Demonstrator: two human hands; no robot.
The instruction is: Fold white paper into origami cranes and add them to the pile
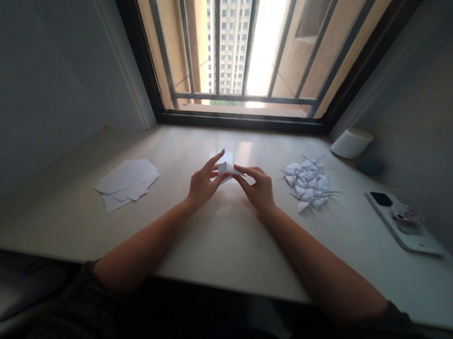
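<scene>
Between my two hands, above the middle of the pale tabletop, is a small piece of folded white paper [227, 167]. My left hand [204, 182] pinches its left side between thumb and fingers, with the index finger raised away. Thumb and fingers of my right hand [260, 188] grip the right side of the same paper. Fingers cover part of it, so its full shape is hidden. Right of my hands lies a heap of folded white paper pieces [308, 184] with thin pointed ends. A loose stack of flat white paper sheets [128, 181] lies to the left.
At the right edge, a white tray-like object [410, 240] carries a dark phone-like item [381, 199] and a small clear-wrapped thing [408, 214]. A white cup-shaped object [351, 143] stands in the back right corner. Behind the tabletop [221, 250] is a barred window [239, 115].
</scene>
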